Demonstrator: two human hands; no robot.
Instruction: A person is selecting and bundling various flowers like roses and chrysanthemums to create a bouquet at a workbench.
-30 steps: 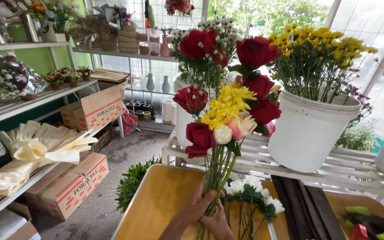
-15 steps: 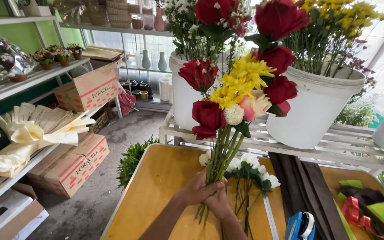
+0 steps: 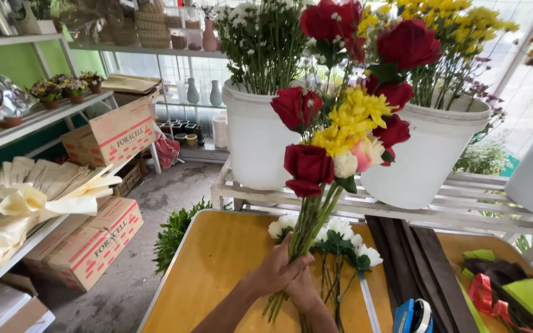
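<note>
Left hand (image 3: 279, 271) wrapped around the stems of a bouquet (image 3: 340, 129), fingers curled tight, thumb laid across the front; grip clamped on the stems about midway down. Right hand (image 3: 303, 291) just below and behind, pressed against the same stems, mostly hidden by the left; grip closed on the bunch as far as can be told. Both forearms coming in from the near edge of the counter (image 3: 217, 265).

Bouquet held upright, tilted a little to the right, above the middle of the yellow counter: red roses, yellow chrysanthemums, one pale pink rose and a small white bloom at the heart. Stem ends reaching down past the hands toward the near edge.

White chrysanthemums (image 3: 340, 237) lying flat on the counter just behind the hands, heads toward the far edge. Dark folded wrapping sheets (image 3: 414, 259) beside them to the right. Blue tape dispenser (image 3: 413, 316) at the near edge, right of the hands. Green and dark paper with red ribbon (image 3: 501, 290) toward the near right corner.

Two white buckets (image 3: 257, 142) of flowers on a slatted white rack beyond the far edge. Cardboard boxes (image 3: 94, 237) on shelves at left.
</note>
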